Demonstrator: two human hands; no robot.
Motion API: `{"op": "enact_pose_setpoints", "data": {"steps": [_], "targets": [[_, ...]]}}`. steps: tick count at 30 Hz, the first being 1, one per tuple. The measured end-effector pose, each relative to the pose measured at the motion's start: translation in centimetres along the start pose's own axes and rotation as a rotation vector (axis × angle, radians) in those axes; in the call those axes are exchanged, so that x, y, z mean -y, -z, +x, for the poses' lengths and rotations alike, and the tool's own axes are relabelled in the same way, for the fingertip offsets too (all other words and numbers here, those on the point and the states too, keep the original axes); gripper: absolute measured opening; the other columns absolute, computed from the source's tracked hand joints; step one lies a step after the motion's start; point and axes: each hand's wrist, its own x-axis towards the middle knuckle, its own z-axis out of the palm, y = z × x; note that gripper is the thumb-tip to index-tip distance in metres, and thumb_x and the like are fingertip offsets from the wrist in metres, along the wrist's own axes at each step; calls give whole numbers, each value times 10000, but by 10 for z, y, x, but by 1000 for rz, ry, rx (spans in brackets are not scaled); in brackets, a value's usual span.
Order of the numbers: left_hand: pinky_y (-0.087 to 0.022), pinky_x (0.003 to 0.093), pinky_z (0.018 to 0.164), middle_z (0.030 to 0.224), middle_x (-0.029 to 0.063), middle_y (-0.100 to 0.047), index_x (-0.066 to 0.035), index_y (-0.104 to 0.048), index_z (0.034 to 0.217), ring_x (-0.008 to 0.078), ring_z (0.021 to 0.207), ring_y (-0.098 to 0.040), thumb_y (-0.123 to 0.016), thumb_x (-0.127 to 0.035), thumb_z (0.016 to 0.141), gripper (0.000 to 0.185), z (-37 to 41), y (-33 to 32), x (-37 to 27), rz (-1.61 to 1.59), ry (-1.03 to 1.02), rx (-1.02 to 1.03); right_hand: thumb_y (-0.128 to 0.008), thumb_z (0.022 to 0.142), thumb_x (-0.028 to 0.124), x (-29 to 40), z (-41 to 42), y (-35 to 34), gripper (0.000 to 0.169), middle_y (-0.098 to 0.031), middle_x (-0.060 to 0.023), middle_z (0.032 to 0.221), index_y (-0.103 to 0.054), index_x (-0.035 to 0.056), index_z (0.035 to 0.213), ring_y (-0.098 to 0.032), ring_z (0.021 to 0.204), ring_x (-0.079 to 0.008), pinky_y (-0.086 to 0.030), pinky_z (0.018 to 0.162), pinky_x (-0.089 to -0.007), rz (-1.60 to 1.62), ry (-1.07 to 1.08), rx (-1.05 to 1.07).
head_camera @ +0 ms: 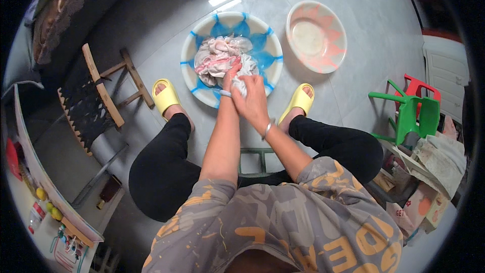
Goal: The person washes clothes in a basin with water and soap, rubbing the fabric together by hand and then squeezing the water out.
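Observation:
A white plastic basin [269, 76] with a blue petal pattern stands on the floor between my feet. Wet pale cloth [219, 51] with a pink-red stripe lies bunched inside it. My left hand [232, 74], with a pale bangle at the wrist, reaches in among the folds, its fingers partly hidden. White cloth [238, 85] is bunched between both hands near the basin's front rim. My right hand [251, 96], wearing a silver bangle, is closed on that white cloth, right against my left wrist.
To the right of the basin stands a second basin [310, 38] with pink petals. A wooden folding stool [100, 87] is on the left. At right are a green child's chair [411, 113], a red chair [424, 89] and piled bags [420, 201]. A table edge [49, 182] curves at lower left.

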Motion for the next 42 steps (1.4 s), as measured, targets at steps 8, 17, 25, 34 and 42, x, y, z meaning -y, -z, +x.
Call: {"op": "enact_pose_setpoints", "data": {"steps": [8, 17, 25, 34, 42], "targets": [[-485, 333, 767, 1020, 90, -551, -69, -466, 1085, 193, 909, -564, -433, -93, 857, 232, 1, -75, 45, 28, -298, -279, -571, 780, 301, -91, 80, -22, 433, -545, -274, 969, -529, -54, 1024, -524, 900, -408, -422, 808, -444, -54, -315, -80], [-446, 328, 804, 1050, 66, -560, -47, -491, 1077, 172, 947, -536, -464, -348, 916, 342, 6, -35, 28, 208, -243, -167, -517, 835, 363, -77, 71, -21, 392, -557, -264, 944, -582, -7, 950, -516, 903, -407, -403, 802, -445, 82, -560, 66], [-308, 345, 948, 1189, 42, -494, -140, -409, 1261, 173, 1117, -432, -473, -254, 905, 379, -5, -70, -29, 555, -622, -407, -576, 801, 289, -139, 94, -47, 451, -464, -235, 1205, -479, 78, 1189, -439, 1116, -389, -381, 892, -450, -271, -110, -159], [-391, 284, 770, 1053, 25, -561, -115, -458, 1210, 141, 907, -526, -481, -277, 900, 351, -9, -28, 1, 558, -317, -567, -588, 733, 101, -182, 86, -67, 329, -437, -200, 1164, -559, 118, 1060, -522, 955, -370, -479, 751, -448, -521, 80, 553], [-462, 286, 688, 893, 64, -581, -86, -541, 1074, 180, 730, -549, -419, -422, 913, 393, 25, 9, 18, -3, -133, -176, -632, 732, 166, -78, 48, -41, 233, -623, -203, 849, -608, 3, 897, -606, 783, -340, -472, 700, -372, 130, -212, 101]]}}
